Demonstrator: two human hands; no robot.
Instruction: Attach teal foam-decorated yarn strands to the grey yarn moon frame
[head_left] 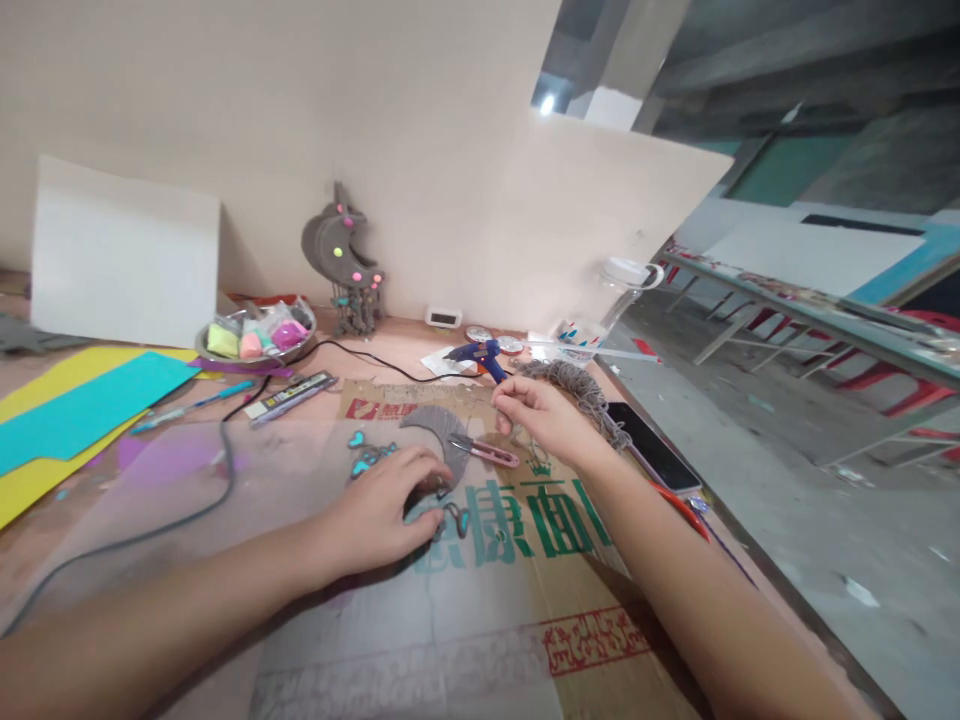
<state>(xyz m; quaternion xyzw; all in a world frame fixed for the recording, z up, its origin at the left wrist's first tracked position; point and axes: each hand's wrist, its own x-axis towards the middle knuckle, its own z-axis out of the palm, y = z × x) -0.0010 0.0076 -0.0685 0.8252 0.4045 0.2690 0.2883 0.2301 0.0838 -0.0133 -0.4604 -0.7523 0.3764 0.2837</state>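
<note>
A grey yarn-wrapped crescent moon (456,462) lies on the cardboard. My left hand (394,498) rests at its lower left edge, thumb apart from the curved fingers. Grey cords with teal hearts (361,466) lie beyond this hand, and another small piece of cord (456,518) is by the thumb. Pink-handled thread snips (484,450) lie across the moon, points to the left. My right hand (536,415) is raised to the right of the moon with fingers pinched together; anything between them is too small to make out. Just behind it is a blue glue gun (480,354).
A finished-looking moon ornament (341,245) leans on the wall. A bowl of clay packets (259,338) stands left, near coloured sheets (97,400). A black cable (225,470) crosses the left side. Grey yarn (577,385), a phone (654,447) and a clear bottle (622,290) line the right edge.
</note>
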